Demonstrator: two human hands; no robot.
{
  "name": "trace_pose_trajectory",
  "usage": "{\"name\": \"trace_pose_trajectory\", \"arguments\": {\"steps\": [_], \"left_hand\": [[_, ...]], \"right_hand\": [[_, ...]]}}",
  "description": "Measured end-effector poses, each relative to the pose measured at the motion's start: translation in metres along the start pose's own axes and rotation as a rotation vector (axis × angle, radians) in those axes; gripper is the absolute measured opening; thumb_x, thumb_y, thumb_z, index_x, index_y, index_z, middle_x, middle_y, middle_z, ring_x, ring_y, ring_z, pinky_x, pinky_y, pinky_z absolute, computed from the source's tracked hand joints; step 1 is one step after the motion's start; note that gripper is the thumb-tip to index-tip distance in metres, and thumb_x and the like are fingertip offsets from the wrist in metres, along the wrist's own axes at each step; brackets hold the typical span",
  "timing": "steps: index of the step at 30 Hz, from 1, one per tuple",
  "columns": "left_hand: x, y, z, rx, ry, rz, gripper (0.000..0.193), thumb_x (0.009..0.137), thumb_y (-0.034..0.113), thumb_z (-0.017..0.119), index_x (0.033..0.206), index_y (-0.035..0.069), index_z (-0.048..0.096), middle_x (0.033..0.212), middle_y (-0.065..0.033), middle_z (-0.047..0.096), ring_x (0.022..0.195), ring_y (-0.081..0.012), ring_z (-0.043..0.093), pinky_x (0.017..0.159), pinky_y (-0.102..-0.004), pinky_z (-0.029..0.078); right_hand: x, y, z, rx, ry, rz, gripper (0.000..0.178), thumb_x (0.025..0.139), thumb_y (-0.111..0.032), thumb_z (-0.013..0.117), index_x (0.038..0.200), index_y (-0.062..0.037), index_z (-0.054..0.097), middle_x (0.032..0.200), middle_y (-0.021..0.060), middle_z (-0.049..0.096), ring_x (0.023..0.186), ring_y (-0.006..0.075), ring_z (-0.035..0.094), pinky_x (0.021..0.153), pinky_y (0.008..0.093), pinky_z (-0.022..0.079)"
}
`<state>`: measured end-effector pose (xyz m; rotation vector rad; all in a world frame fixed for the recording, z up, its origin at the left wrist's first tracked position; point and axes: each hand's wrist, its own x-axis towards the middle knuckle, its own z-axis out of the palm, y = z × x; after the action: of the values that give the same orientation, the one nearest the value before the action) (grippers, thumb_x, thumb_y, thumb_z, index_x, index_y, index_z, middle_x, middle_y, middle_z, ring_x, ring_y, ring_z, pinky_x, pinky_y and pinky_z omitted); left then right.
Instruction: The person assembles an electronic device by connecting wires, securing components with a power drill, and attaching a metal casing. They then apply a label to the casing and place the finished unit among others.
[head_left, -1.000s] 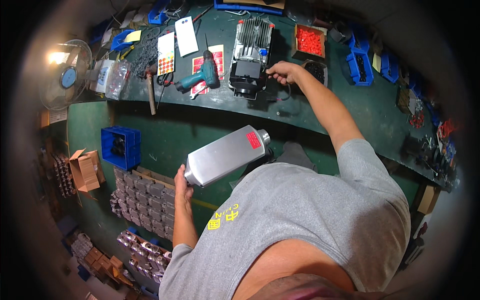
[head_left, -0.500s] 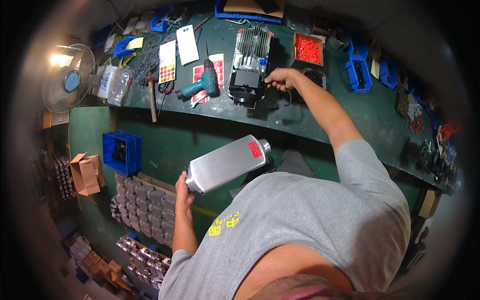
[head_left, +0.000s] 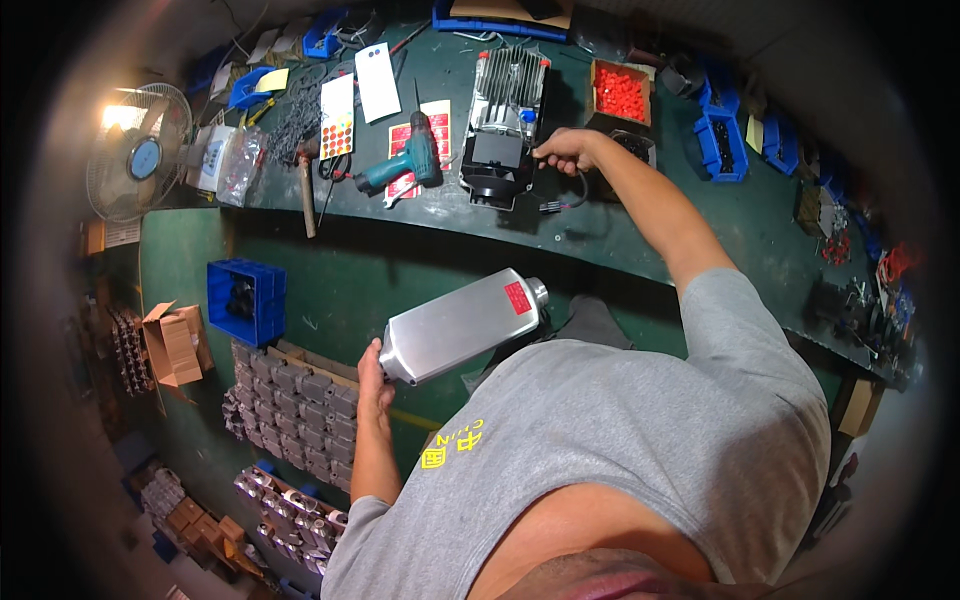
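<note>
A person in a gray shirt [head_left: 600, 430] is at the green table [head_left: 745, 235], where a finned machine [head_left: 506, 105] lies flat. The silver can [head_left: 460, 325] is off the table, on the person's side of the finned machine and a bit to its left. The left hand [head_left: 372, 382] is wrapped around the can's left end, holding it tilted, with the red sticker [head_left: 518, 298] by the other end. The right hand [head_left: 568, 150] is at the right side of the finned machine, fingers curled in close. A black cord [head_left: 582, 188] loops below that hand, but I can't tell if the fingers pinch the cord or the machine. Left of the finned machine lies a teal drill [head_left: 405, 163], and farther left is a hammer [head_left: 307, 195]. Right of the finned machine sits a box [head_left: 600, 121] full of red bits [head_left: 622, 90]. Far left of it stands a fan [head_left: 145, 158].
</note>
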<state>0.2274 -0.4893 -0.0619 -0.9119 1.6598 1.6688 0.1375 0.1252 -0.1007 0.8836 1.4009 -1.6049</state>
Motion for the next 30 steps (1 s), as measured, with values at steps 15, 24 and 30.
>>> {"name": "trace_pose_trajectory", "arguments": {"steps": [15,24,30], "left_hand": [[-0.009,0.006,0.011,0.016,0.014,0.018,0.036,0.096,0.040,0.065,0.110,0.007,0.065,0.099,-0.0059,0.066,0.089,-0.0212,0.063,0.081,-0.0398,0.050],[0.001,-0.002,-0.002,-0.001,0.010,0.001,0.036,0.096,0.039,0.065,0.111,0.007,0.065,0.099,-0.0054,0.065,0.091,-0.0207,0.062,0.083,-0.0394,0.049],[0.001,-0.001,0.002,0.022,0.001,0.008,0.035,0.096,0.039,0.065,0.110,0.007,0.065,0.099,-0.0051,0.065,0.091,-0.0201,0.061,0.083,-0.0389,0.049]], "right_hand": [[-0.022,0.024,0.024,0.274,0.081,-0.188,0.025,0.097,-0.024,0.072,0.096,0.0005,0.064,0.071,-0.0023,0.052,0.051,0.0041,0.035,0.041,0.0200,0.028],[-0.009,0.015,0.016,0.270,0.050,-0.085,0.029,0.099,-0.027,0.069,0.095,0.0007,0.064,0.062,-0.0080,0.032,0.046,0.0035,0.026,0.041,0.0202,0.022],[-0.010,0.017,0.010,0.282,0.017,-0.077,0.028,0.099,-0.027,0.069,0.096,0.0001,0.062,0.062,-0.0079,0.034,0.046,0.0034,0.026,0.040,0.0196,0.023]]}}
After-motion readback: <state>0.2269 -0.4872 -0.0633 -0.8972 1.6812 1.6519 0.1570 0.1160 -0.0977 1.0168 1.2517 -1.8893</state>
